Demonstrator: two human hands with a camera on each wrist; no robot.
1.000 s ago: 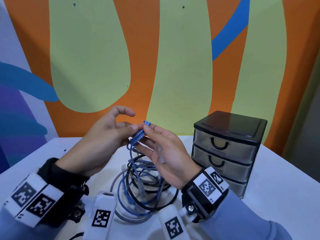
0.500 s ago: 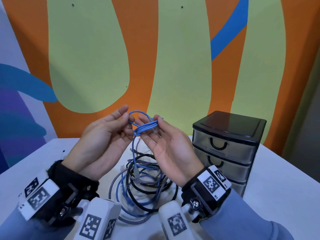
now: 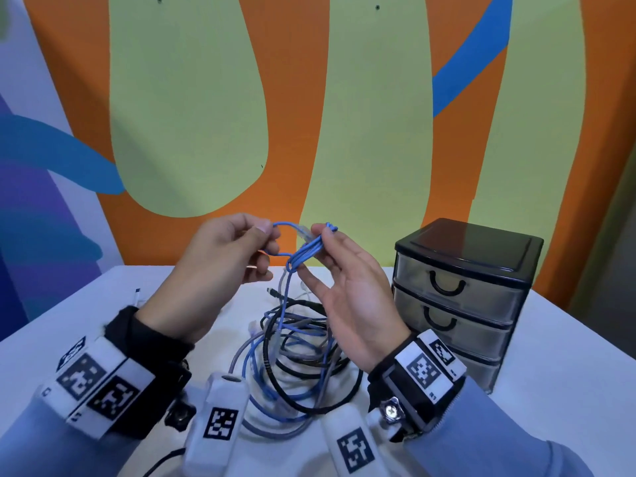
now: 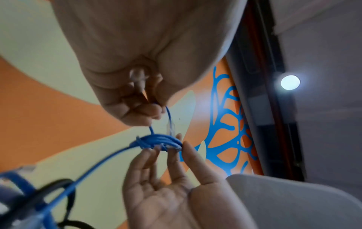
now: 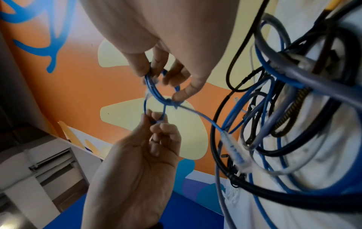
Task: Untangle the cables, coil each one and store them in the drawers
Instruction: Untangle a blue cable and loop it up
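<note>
While the drawers (image 3: 457, 301) are sitting shut near the table's (image 3: 568, 356) right edge, contents unreadable, both hands are raised: left hand (image 3: 220, 270) pinching a blue cable (image 3: 303, 253) loop, right hand (image 3: 347, 290) pinching its bundled coil. Remaining tangle (image 3: 296, 359) is lying mid-table.

Ahead of me the wall (image 3: 371, 132) carries an orange mural with pale green blobs and blue bands. A white desk (image 3: 568, 356) butts against its base. Beyond the wall, a round ceiling light (image 4: 290, 82) glows above.
</note>
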